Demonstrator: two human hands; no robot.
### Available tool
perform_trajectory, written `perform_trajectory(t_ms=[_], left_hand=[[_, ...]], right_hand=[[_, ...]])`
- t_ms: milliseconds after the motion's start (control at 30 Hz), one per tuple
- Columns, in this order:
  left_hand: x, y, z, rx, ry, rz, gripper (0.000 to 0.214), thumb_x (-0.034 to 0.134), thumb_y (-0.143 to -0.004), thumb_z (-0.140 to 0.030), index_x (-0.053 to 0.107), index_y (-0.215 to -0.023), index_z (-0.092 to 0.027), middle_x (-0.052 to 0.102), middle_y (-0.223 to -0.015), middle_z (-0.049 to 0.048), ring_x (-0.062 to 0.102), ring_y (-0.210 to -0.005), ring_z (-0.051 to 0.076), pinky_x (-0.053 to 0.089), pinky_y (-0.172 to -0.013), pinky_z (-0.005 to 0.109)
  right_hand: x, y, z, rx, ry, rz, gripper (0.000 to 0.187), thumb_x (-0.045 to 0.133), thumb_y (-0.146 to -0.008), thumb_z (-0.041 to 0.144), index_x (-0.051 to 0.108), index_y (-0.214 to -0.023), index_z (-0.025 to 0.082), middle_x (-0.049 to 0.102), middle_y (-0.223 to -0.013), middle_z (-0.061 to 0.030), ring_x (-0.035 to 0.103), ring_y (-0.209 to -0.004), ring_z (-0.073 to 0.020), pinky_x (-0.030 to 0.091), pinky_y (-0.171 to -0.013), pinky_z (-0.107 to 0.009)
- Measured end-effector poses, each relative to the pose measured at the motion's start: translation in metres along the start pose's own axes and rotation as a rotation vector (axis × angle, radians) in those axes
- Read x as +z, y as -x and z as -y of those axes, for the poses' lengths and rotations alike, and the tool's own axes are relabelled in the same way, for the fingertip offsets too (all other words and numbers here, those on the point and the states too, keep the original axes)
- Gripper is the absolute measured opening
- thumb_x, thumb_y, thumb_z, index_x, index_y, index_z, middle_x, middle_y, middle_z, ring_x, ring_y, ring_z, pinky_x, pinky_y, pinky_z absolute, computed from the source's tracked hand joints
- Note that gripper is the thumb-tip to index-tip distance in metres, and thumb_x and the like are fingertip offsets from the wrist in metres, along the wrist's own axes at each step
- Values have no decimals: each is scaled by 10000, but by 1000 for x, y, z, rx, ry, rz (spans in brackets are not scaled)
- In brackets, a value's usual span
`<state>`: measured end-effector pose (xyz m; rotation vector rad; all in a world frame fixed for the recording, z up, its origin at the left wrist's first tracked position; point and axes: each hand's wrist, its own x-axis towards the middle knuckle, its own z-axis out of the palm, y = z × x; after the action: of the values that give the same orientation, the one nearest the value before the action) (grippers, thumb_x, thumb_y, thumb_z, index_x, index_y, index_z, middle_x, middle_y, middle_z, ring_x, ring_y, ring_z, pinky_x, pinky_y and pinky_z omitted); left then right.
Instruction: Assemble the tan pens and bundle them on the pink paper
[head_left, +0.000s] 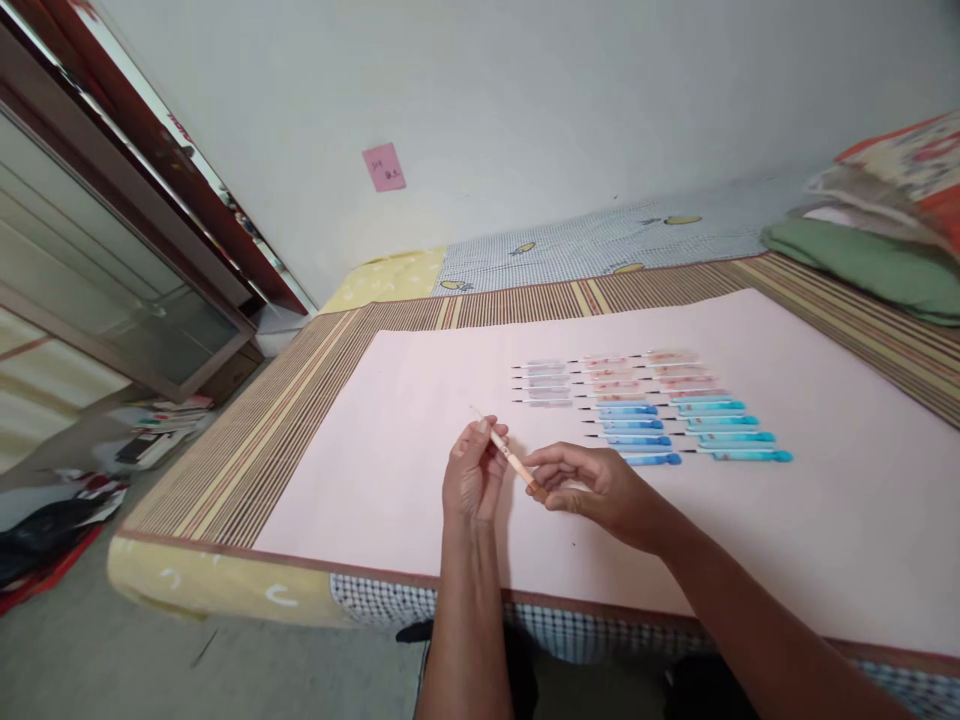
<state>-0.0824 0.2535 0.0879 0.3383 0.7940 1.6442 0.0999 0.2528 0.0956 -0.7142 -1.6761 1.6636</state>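
A slim peach-coloured pen [513,461] with a brown end and a thin pale tip is held slantwise above the pink sheet [360,450]. My left hand [469,478] pinches its upper part, near the tip. At the brown end, the thumb and fingers of my right hand [600,492] close around the pen. To the right, pen parts lie in rows on the sheet: greyish clear barrels [547,385], pinkish barrels [611,376], blue barrels [630,426] and turquoise barrels [731,437]. Thin dark-tipped white refills lie among them.
Beneath the sheet is a striped mat [247,420] on a bed. Folded green cloth [862,265] and other bedding are piled at the far right. A pink note [384,167] is on the wall. At left stand a glazed door [112,230] and floor clutter [161,430].
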Motion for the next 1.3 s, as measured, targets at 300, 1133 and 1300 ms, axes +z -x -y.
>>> perform_trajectory(t_ms=[300, 1133, 1300], left_hand=[[0, 5, -2, -14, -91, 34, 360, 934, -611, -334, 730, -812, -117, 682, -692, 6, 561, -562, 67, 448, -561, 188], [-4, 0, -5, 45, -203, -66, 374, 927, -590, -375, 739, -793, -123, 709, -703, 30, 539, -549, 63, 440, -557, 197], [-10, 3, -19, 254, -598, -208, 420, 788, -754, -521, 737, -848, -115, 757, -851, 116, 640, -671, 150, 519, -667, 299]], right_hand=[[2, -1, 2, -3, 38, 84, 546, 878, -717, 287, 685, -1224, 221, 747, -1015, -37, 677, -953, -204, 540, -904, -366], [35, 5, -6, -408, 678, -43, 142, 640, -874, 90, 582, -896, 218, 633, -856, -5, 605, -776, -154, 467, -721, -275], [46, 6, -13, -454, 755, -67, 169, 615, -864, 62, 543, -882, 215, 622, -831, -4, 586, -753, -156, 447, -706, -277]])
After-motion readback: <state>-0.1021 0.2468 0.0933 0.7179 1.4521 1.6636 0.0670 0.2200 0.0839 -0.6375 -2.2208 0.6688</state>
